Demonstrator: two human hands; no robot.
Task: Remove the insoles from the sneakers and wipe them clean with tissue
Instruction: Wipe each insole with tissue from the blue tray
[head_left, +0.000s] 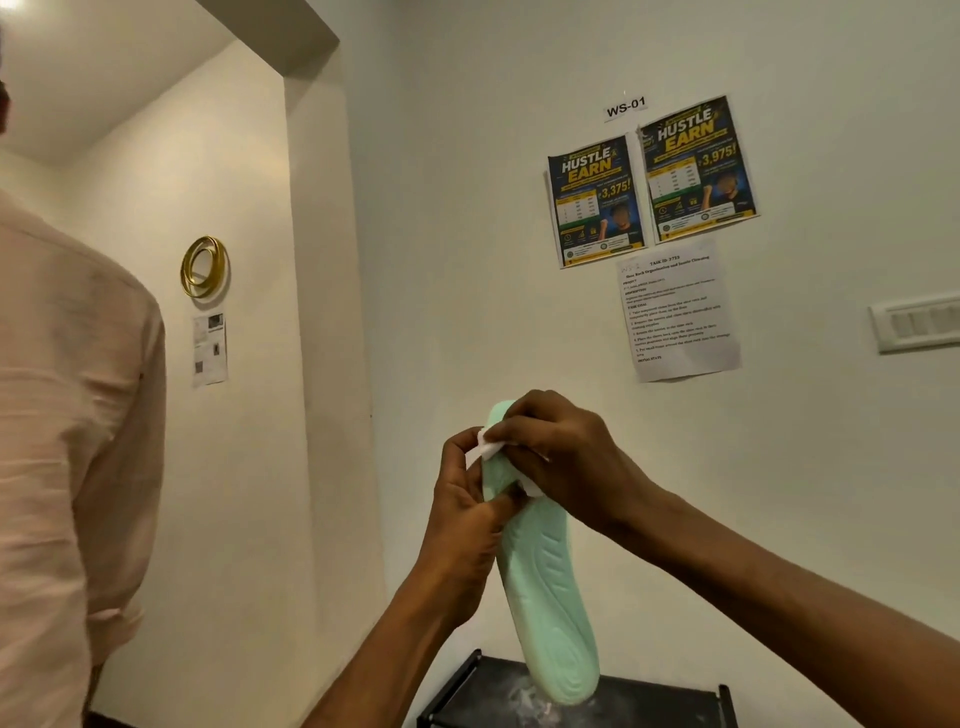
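The mint-green insole (545, 587) is held up in the lower middle of the frame, in front of the wall. Its long axis runs nearly upright, the top end leaning slightly left and the ridged lower end hanging just above a black rack (649, 701). The left hand (462, 519) grips its left edge, fingers curled round it. The right hand (561, 447) clamps a white tissue (488, 444) against the upper part. Posters (595, 200) hang above, and a person in a pink shirt (62, 415) stands at far left.
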